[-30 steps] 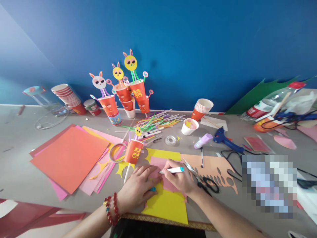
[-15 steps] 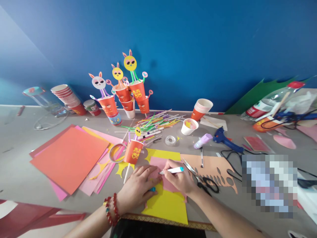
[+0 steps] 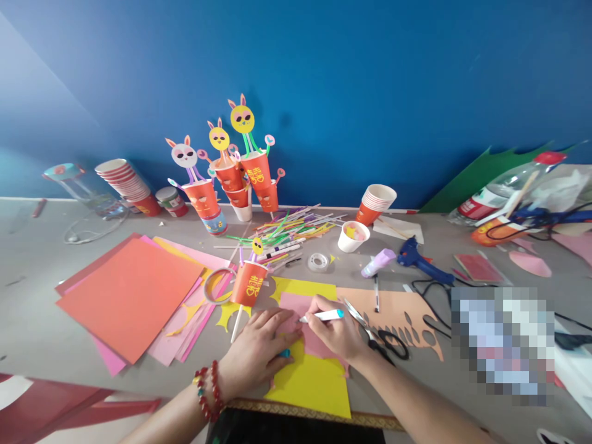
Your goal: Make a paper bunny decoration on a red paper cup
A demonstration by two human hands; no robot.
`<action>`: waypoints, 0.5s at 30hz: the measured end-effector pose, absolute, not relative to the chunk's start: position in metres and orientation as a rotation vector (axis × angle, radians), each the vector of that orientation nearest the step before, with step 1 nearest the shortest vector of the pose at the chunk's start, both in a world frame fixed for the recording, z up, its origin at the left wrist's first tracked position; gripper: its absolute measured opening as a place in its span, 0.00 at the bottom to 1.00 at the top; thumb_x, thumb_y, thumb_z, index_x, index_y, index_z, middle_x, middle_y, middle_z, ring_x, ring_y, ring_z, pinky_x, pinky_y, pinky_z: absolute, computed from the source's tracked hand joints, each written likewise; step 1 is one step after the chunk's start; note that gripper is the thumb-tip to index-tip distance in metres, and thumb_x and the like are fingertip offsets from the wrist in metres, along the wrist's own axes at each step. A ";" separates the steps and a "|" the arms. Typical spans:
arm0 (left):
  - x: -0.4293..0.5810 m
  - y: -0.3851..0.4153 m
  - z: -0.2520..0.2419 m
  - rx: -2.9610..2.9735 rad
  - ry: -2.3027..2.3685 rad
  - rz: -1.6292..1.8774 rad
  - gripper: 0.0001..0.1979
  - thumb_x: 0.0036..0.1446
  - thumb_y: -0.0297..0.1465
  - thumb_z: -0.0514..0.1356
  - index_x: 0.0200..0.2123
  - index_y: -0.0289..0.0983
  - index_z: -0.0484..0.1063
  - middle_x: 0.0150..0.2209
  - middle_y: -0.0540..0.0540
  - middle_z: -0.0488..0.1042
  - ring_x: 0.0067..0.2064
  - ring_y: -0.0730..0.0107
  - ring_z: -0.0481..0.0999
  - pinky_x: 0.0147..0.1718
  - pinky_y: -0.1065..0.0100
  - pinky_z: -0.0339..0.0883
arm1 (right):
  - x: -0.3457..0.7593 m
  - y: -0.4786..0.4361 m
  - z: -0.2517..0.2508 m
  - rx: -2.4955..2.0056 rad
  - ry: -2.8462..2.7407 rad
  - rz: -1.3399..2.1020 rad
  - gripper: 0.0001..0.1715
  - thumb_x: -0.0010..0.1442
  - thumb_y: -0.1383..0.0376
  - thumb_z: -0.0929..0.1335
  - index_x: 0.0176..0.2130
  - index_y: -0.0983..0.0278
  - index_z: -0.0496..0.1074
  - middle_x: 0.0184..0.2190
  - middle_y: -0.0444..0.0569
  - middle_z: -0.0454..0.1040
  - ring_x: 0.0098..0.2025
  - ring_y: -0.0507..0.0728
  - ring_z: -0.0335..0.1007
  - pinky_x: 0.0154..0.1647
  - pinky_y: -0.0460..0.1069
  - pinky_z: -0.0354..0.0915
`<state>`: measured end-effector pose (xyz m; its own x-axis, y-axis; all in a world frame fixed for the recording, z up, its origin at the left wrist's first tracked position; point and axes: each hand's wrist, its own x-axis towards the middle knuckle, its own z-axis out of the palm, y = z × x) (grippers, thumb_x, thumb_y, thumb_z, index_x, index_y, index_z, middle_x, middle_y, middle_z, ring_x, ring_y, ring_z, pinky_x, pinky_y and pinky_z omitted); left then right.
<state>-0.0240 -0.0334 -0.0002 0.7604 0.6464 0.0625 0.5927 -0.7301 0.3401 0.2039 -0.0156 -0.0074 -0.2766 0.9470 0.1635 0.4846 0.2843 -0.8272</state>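
My right hand (image 3: 335, 330) grips a white marker (image 3: 328, 316) with a blue end, its tip close to or on a pink sheet of paper (image 3: 319, 345). Under that sheet lies yellow paper (image 3: 319, 385). The fingers of my left hand (image 3: 261, 342) press on the pink paper's left edge. A blue marker cap (image 3: 285, 353) pokes out between that hand's thumb and fingers. Black-handled scissors (image 3: 393, 345) lie open on cut orange paper (image 3: 416, 308), right of my right hand. A red paper cup (image 3: 250, 283) with a small yellow face stands beyond my left hand.
Colored paper sheets (image 3: 134, 296) are stacked at left. Rabbit-faced red cups (image 3: 202, 194) stand near the wall, beside many loose straws (image 3: 296, 228). A tape roll (image 3: 319, 262), a white cup of scraps (image 3: 354, 237), a glue stick (image 3: 378, 263) and a blue glue gun (image 3: 425, 262) lie farther right.
The marker and my right hand have shifted very slightly on the pink paper. My left hand stays in place.
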 end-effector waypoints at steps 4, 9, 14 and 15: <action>-0.023 -0.033 0.001 2.652 0.968 0.260 0.22 0.66 0.38 0.57 0.62 0.46 0.65 0.63 0.40 0.63 0.60 0.47 0.64 0.54 0.47 0.66 | 0.204 -0.016 -0.007 -1.259 -1.833 0.873 0.13 0.63 0.63 0.64 0.26 0.60 0.62 0.19 0.39 0.66 0.22 0.52 0.62 0.25 0.46 0.55; -0.023 -0.033 0.003 2.662 0.963 0.268 0.22 0.66 0.38 0.56 0.62 0.47 0.64 0.63 0.40 0.64 0.59 0.48 0.64 0.53 0.48 0.66 | 0.203 -0.017 -0.007 -1.240 -1.862 0.864 0.13 0.63 0.63 0.65 0.26 0.60 0.63 0.19 0.39 0.66 0.23 0.52 0.63 0.26 0.46 0.57; -0.023 -0.033 0.003 2.674 0.956 0.295 0.22 0.66 0.39 0.56 0.62 0.47 0.64 0.62 0.40 0.65 0.58 0.47 0.65 0.53 0.48 0.66 | 0.203 -0.017 -0.008 -1.228 -1.906 0.870 0.13 0.63 0.62 0.65 0.27 0.60 0.63 0.20 0.40 0.68 0.24 0.52 0.65 0.27 0.46 0.58; -0.023 -0.033 0.003 2.674 0.959 0.298 0.23 0.66 0.39 0.56 0.63 0.47 0.64 0.62 0.40 0.65 0.58 0.48 0.65 0.53 0.48 0.66 | 0.203 -0.017 -0.008 -1.225 -1.910 0.872 0.13 0.64 0.62 0.65 0.27 0.60 0.63 0.20 0.40 0.68 0.24 0.52 0.65 0.27 0.46 0.58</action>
